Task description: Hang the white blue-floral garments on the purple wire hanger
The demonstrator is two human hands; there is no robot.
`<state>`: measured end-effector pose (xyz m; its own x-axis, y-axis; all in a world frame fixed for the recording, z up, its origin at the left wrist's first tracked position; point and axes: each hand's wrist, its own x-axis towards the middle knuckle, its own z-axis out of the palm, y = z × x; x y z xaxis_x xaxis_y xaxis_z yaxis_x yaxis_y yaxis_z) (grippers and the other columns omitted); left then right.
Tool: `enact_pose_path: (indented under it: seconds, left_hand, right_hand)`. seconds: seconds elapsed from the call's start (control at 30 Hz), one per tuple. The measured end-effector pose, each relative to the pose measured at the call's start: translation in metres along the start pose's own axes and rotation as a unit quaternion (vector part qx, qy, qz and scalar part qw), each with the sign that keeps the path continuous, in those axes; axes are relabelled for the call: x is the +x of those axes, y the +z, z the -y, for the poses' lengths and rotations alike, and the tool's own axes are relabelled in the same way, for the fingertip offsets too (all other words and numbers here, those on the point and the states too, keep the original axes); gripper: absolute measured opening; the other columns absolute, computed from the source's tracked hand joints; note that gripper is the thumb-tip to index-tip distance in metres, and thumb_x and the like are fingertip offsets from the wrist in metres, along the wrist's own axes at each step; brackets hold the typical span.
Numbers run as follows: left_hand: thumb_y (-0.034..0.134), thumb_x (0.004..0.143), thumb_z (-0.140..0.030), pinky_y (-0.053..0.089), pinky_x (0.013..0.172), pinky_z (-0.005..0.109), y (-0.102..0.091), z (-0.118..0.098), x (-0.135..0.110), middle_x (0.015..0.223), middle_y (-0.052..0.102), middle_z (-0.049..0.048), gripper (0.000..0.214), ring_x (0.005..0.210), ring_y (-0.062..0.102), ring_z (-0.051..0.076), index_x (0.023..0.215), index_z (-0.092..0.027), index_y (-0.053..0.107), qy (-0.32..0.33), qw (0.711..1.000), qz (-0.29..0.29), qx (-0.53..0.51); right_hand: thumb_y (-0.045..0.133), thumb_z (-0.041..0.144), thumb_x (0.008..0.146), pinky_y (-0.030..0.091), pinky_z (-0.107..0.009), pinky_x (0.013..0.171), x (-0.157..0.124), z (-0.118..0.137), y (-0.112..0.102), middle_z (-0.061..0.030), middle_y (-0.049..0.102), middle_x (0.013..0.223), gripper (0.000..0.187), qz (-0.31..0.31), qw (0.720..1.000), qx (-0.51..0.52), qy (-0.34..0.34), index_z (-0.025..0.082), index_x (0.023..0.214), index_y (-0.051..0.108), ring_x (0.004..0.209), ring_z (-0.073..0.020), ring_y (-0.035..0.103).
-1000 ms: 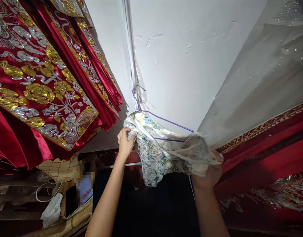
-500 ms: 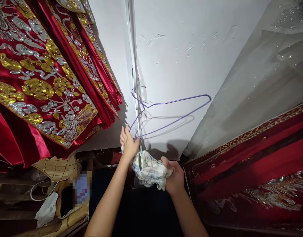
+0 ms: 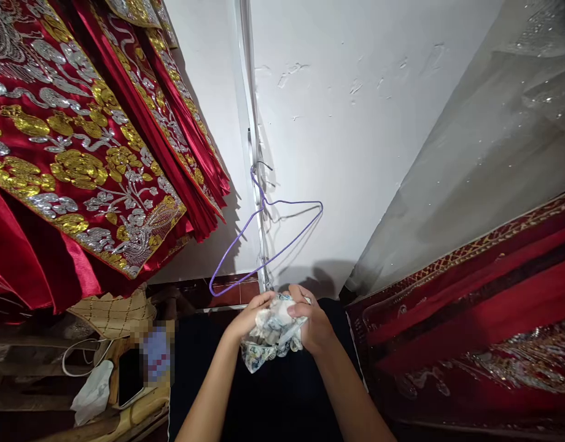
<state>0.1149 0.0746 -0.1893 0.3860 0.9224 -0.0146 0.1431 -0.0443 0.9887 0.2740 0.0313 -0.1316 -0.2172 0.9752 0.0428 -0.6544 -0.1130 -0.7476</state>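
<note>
– Floral cloth (image 3: 268,334), where is it?
– Bunched into a wad between both hands, low in the middle of the view, in front of the foot of the white wall (image 3: 356,123).
– How does each grip stand?
– The left hand (image 3: 251,318) has its grip pressed together on the wad's left side. The right hand (image 3: 314,322) curls over the top and right side, fingers clamped on the fabric. A loose corner hangs out below the hands.
– What is closest above?
– A purple wire hanger (image 3: 296,202), bare and tilted, with one end dropped to the left. Its hook hangs by the thin pipe (image 3: 249,92) that runs down the wall. It is just above the hands and apart from them.
– And further out?
– Red garments with gold and silver embroidery (image 3: 80,159) hang on the left. On the right, red fabric (image 3: 494,288) lies under a clear plastic cover (image 3: 485,141). At lower left a dark phone (image 3: 130,376) lies beside a white cable (image 3: 80,361).
</note>
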Motion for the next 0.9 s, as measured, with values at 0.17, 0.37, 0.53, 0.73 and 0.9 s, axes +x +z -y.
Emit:
enact_pose_path:
  seconds: [0.17, 0.37, 0.53, 0.73, 0.9]
  left_hand:
    - [0.069, 0.084, -0.044, 0.044, 0.086, 0.031, 0.003, -0.021, -0.025, 0.09, 0.065, 0.0058, 0.028, 0.091, 0.059, 0.021, 0.088, -0.017, 0.069, 0.059, 0.984, -0.16, -0.057]
    - [0.049, 0.087, -0.072, 0.047, 0.07, 0.029, 0.011, -0.052, -0.038, 0.07, 0.065, 0.0077, 0.065, 0.073, 0.063, 0.02, 0.081, -0.011, 0.071, -0.071, 0.954, -0.007, -0.291]
    - [0.077, 0.077, -0.048, 0.045, 0.064, 0.022, 0.012, -0.065, -0.039, 0.073, 0.067, 0.004, 0.037, 0.066, 0.06, 0.014, 0.083, -0.012, 0.071, -0.089, 0.941, -0.108, -0.307]
    - [0.077, 0.076, -0.029, 0.044, 0.064, 0.022, -0.005, -0.08, -0.049, 0.072, 0.063, 0.0016, 0.02, 0.065, 0.056, 0.012, 0.082, -0.013, 0.068, -0.088, 0.955, -0.035, -0.282]
    - [0.079, 0.065, -0.029, 0.04, 0.06, 0.023, -0.018, -0.097, -0.056, 0.066, 0.061, 0.0023, 0.023, 0.061, 0.053, 0.012, 0.076, -0.012, 0.069, -0.13, 0.954, 0.027, -0.268]
  right_hand:
    - [0.066, 0.021, 0.064, 0.031, -0.026, 0.057, 0.003, 0.013, -0.001, 0.0034, 0.031, 0.061, 0.042, -0.093, 0.977, -0.141, -0.129, 0.021, 0.06, 0.024, 0.06, -0.0126, 0.035]
    - [0.057, 0.011, 0.068, 0.03, -0.026, 0.057, -0.014, 0.006, 0.024, 0.0033, 0.038, 0.063, 0.024, 0.061, 0.941, -0.32, -0.093, 0.021, 0.062, 0.036, 0.06, -0.0117, 0.035]
    - [0.06, 0.006, 0.07, 0.038, -0.025, 0.066, -0.032, 0.003, 0.044, 0.0025, 0.053, 0.076, 0.018, 0.193, 0.886, -0.42, -0.035, 0.021, 0.079, 0.055, 0.072, -0.0126, 0.048]
    - [0.059, 0.024, 0.09, 0.045, -0.027, 0.067, -0.015, 0.031, 0.015, 0.0012, 0.062, 0.075, 0.009, 0.068, 0.935, -0.344, -0.059, 0.022, 0.099, 0.058, 0.069, -0.0141, 0.057]
    - [0.06, 0.025, 0.088, 0.041, -0.033, 0.096, 0.011, 0.031, 0.01, -0.0052, 0.063, 0.116, 0.032, 0.176, 0.923, -0.334, -0.073, 0.024, 0.121, 0.062, 0.11, -0.0206, 0.056]
